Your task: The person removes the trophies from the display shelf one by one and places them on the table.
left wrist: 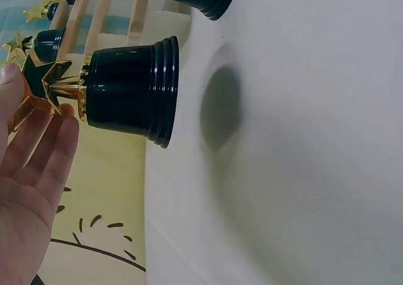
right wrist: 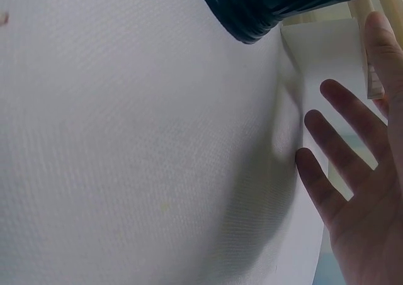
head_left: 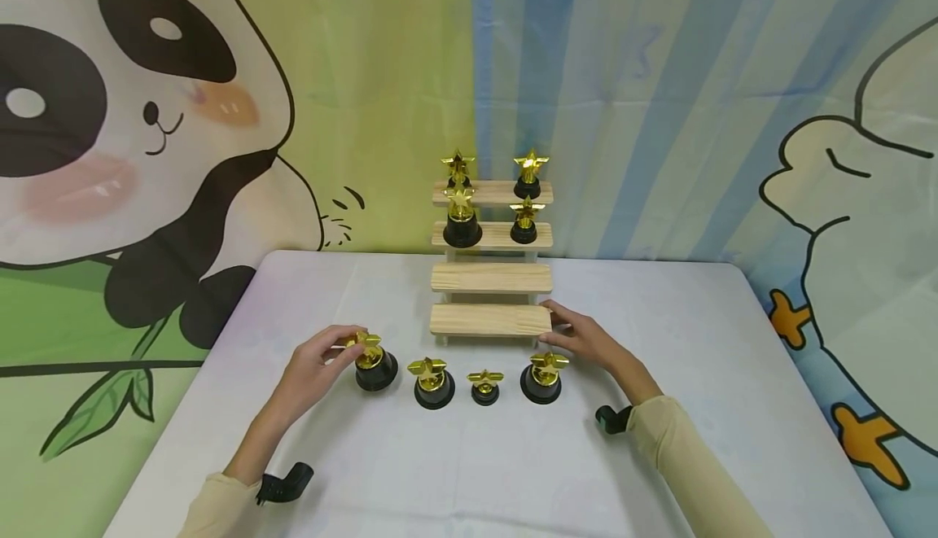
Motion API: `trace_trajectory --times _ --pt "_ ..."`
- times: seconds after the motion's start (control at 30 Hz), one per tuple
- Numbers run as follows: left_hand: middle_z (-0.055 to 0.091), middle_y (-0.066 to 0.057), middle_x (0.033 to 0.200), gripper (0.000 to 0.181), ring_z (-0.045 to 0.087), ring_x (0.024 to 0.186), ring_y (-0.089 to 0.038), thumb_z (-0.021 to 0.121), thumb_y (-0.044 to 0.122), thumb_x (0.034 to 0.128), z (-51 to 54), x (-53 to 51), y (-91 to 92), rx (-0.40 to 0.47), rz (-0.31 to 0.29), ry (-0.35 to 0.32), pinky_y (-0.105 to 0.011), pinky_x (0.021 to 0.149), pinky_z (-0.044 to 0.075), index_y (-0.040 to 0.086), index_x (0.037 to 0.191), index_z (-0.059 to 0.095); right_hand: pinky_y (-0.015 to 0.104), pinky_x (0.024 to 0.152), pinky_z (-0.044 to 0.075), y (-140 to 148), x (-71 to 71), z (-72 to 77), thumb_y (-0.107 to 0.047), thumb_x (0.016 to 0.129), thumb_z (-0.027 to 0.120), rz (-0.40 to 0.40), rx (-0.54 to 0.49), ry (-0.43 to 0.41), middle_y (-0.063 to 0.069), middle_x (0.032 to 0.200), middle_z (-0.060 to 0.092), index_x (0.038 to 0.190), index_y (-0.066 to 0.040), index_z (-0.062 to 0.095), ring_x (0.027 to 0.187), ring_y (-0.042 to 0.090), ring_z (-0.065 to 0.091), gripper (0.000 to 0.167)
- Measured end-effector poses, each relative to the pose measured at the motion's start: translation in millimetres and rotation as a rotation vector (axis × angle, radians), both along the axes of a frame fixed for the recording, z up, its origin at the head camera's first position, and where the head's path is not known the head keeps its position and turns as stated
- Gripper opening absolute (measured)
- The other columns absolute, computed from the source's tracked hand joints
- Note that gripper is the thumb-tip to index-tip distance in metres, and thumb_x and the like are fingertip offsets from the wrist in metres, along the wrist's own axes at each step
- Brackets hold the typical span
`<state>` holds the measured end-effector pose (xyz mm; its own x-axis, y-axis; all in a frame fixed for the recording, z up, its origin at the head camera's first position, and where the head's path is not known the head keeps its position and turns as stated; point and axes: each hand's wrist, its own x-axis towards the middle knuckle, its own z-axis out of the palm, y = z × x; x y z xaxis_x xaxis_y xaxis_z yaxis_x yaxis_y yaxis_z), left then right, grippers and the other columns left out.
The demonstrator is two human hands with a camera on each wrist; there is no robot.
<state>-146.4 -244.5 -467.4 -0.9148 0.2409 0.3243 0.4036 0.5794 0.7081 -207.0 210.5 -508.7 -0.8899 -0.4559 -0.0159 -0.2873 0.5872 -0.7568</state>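
My left hand [head_left: 317, 365] pinches a gold star trophy [head_left: 376, 369] by its star. In the left wrist view the trophy's black base [left wrist: 129, 93] hangs above the table, its shadow apart from it. My right hand [head_left: 586, 341] is at the right end of the lowest step of a wooden tiered stand [head_left: 491, 320]. Its fingers [right wrist: 337, 184] are straight and spread; whether they touch the stand is hard to tell. On the table stand a trophy [head_left: 435, 385], a smaller trophy [head_left: 484, 389] and another trophy [head_left: 542, 380] beneath the right hand.
On the stand's top step are two star trophies, at left [head_left: 458, 170] and right [head_left: 529, 176]. The step below bears a larger trophy [head_left: 462, 225] and a small one [head_left: 524, 222]. A white cloth covers the table [head_left: 469, 473]. Behind hangs a cartoon-printed curtain [head_left: 381, 98].
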Motion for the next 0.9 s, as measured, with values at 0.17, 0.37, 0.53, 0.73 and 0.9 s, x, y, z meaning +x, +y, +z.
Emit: trace_trajectory --times 0.17,0.37,0.53,0.73,0.9 --pt "0.068 -0.002 0.112 0.029 0.058 0.097 0.008 0.070 0.013 0.0887 -4.9 5.7 -0.8 0.016 0.005 -0.014 -0.010 0.078 0.053 0.012 0.117 0.066 0.050 0.100 0.050 0.1 0.3 0.4 -0.037 0.093 0.065 -0.006 0.001 -0.004 0.014 0.131 0.061 0.146 -0.014 0.040 0.120 0.033 0.058 0.063" --pt "0.068 -0.001 0.111 0.029 0.058 0.096 0.007 0.070 0.012 0.0885 -8.5 10.4 -1.1 0.022 0.007 -0.026 -0.012 0.078 0.054 0.012 0.117 0.066 0.050 0.100 0.050 -0.1 0.3 0.6 -0.037 0.093 0.064 -0.005 0.000 -0.007 0.015 0.131 0.061 0.145 -0.012 0.040 0.120 0.033 0.058 0.063" --pt "0.068 -0.001 0.110 0.028 0.058 0.097 0.008 0.070 0.012 0.0885 -12.7 13.8 -3.0 0.034 0.016 -0.022 -0.011 0.078 0.054 0.012 0.117 0.066 0.049 0.099 0.051 -0.4 1.1 0.5 -0.036 0.094 0.064 -0.010 -0.013 -0.012 0.015 0.129 0.061 0.145 -0.011 0.040 0.119 0.033 0.059 0.062" --pt "0.068 -0.004 0.112 0.029 0.058 0.099 0.009 0.069 0.012 0.0890 -20.9 16.0 -5.8 0.056 0.018 -0.022 -0.011 0.077 0.054 0.013 0.118 0.066 0.049 0.099 0.051 -0.2 1.5 -0.3 -0.035 0.093 0.064 -0.015 -0.014 -0.010 0.016 0.129 0.061 0.146 -0.009 0.039 0.118 0.033 0.059 0.064" --pt "0.068 -0.004 0.112 0.029 0.057 0.100 0.010 0.069 0.011 0.0893 -23.9 17.9 -5.3 0.065 0.023 -0.031 -0.013 0.078 0.055 0.012 0.118 0.065 0.049 0.099 0.051 -0.7 1.1 -0.5 -0.036 0.093 0.064 -0.010 -0.013 -0.007 0.015 0.129 0.062 0.145 -0.011 0.040 0.119 0.033 0.059 0.063"
